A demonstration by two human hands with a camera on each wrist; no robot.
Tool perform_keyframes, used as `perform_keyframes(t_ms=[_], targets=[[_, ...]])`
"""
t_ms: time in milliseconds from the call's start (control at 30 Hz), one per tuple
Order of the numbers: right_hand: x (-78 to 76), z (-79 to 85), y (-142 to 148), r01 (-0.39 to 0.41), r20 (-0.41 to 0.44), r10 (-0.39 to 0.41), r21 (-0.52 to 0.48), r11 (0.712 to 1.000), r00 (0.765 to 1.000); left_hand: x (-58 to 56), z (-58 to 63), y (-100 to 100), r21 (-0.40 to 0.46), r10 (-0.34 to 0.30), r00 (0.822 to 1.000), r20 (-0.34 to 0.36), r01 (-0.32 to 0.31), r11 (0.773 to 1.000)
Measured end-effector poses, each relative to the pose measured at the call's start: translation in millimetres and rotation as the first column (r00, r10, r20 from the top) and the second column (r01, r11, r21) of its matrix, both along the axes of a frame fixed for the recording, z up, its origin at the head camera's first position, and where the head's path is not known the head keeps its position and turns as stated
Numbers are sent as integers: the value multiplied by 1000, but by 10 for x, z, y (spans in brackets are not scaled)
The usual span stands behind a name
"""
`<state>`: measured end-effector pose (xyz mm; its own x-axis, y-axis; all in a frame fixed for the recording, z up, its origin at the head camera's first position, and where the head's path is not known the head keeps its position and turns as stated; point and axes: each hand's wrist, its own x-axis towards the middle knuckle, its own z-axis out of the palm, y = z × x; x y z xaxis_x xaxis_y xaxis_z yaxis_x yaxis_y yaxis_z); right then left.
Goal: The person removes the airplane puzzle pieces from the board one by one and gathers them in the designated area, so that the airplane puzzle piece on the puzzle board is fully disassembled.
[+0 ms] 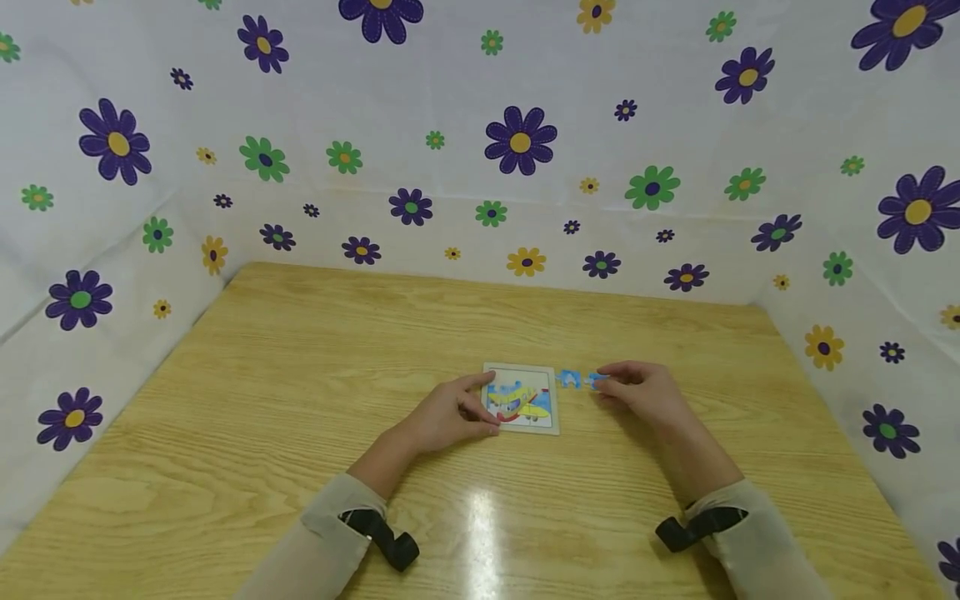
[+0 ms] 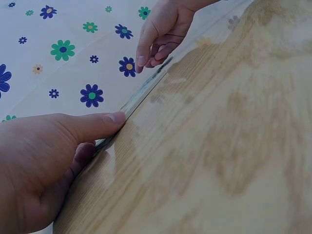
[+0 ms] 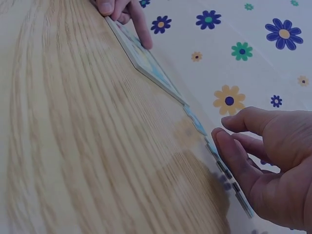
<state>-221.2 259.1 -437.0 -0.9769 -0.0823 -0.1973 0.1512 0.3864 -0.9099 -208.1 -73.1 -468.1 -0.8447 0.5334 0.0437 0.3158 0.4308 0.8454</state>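
Note:
A square jigsaw puzzle board (image 1: 546,423) with a yellow and red airplane picture lies flat on the table. My left hand (image 1: 447,414) holds it at the left side, thumb by the near corner and a finger over the far corner. Right of the board lies a blue puzzle piece (image 1: 571,379), apart from any finger. My right hand (image 1: 647,395) is over another blue piece (image 1: 594,379), thumb and index finger close together at it. In the right wrist view, more pieces (image 3: 243,204) lie in a row, partly hidden behind that hand (image 3: 273,161).
The wooden table (image 1: 300,350) reaches to a white cloth with printed flowers (image 1: 450,92) at the back and both sides. A black wrist mount (image 1: 386,537) sits on the left sleeve and another mount (image 1: 693,529) on the right.

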Motion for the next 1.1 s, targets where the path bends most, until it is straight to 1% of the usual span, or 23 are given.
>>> perform_keyframes(t_ms=[100, 200, 400, 600, 733, 967, 1033, 1100], targets=[[-3, 4, -70, -10, -5, 10, -13, 1000, 1000, 0, -3, -2, -6, 2, 1000, 5, -2, 1000], [-12, 21, -166, -14, -13, 14, -3, 1000, 1000, 1, 7, -7, -7, 6, 1000, -3, -6, 1000], [-21, 44, -339, -27, 8, 27, -3, 1000, 1000, 9, -11, -10, -21, 15, 1000, 12, -14, 1000], [-44, 54, -449, -56, 24, 57, -31, 998, 998, 5, -11, -1, -16, 1, 1000, -15, -1, 1000], [-61, 65, -524, -83, 26, 83, -30, 996, 996, 1, 8, 0, -23, 2, 1000, -21, -2, 1000], [-78, 43, -654, -148, -24, 149, 21, 989, 989, 11, 37, -4, -6, 10, 1000, -16, -10, 1000], [-73, 28, -687, -161, -26, 161, 19, 987, 987, 23, 44, -1, 0, 5, 1000, -13, -5, 1000], [-68, 22, -727, -174, -16, 174, -16, 985, 985, 33, 50, 3, 1, 3, 1000, -13, -3, 1000]])
